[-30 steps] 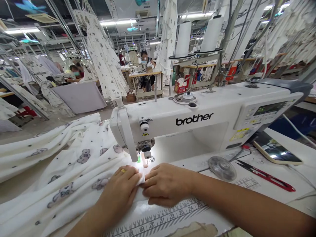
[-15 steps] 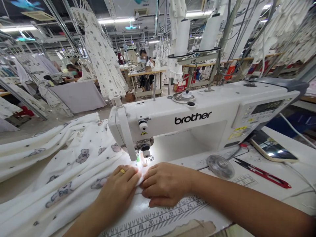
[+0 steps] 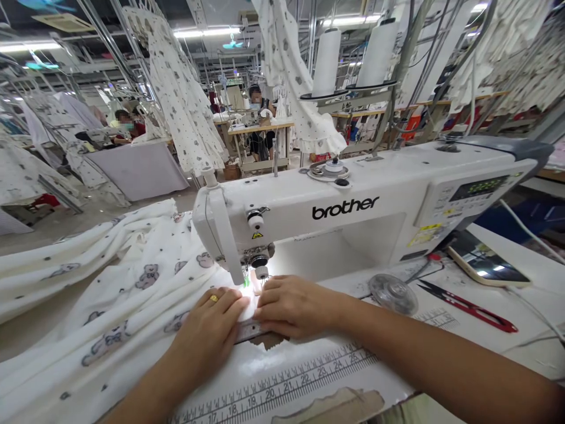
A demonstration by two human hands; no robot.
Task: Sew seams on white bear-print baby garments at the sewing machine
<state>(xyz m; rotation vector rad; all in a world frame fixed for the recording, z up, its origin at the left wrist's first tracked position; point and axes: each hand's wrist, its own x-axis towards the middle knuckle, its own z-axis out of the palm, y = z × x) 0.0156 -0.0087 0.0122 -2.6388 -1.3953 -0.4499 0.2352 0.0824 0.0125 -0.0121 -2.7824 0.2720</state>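
A white Brother sewing machine point(image 3: 344, 206) stands before me with its needle area point(image 3: 260, 277) lit. White fabric printed with grey teddy bears point(image 3: 132, 300) lies across the table to the left. My left hand point(image 3: 212, 330), wearing a gold ring, lies flat on the fabric just left of the needle, fingers together. Just right of the needle, my right hand point(image 3: 295, 306) rests with curled fingers, pressing the fabric edge down. The fingertips of both hands nearly touch in front of the presser foot.
A printed ruler point(image 3: 282, 388) runs along the table front. Right of the machine lie a round clear disc point(image 3: 392, 292), red thread snips point(image 3: 468, 306) and a phone point(image 3: 485, 265). Printed garments hang overhead. Other people sit at tables far behind.
Both hands have slid forward toward the needle with the fabric, and its rear edge now shows bare table behind my hands. A hanging garment has swung into view at the top centre.
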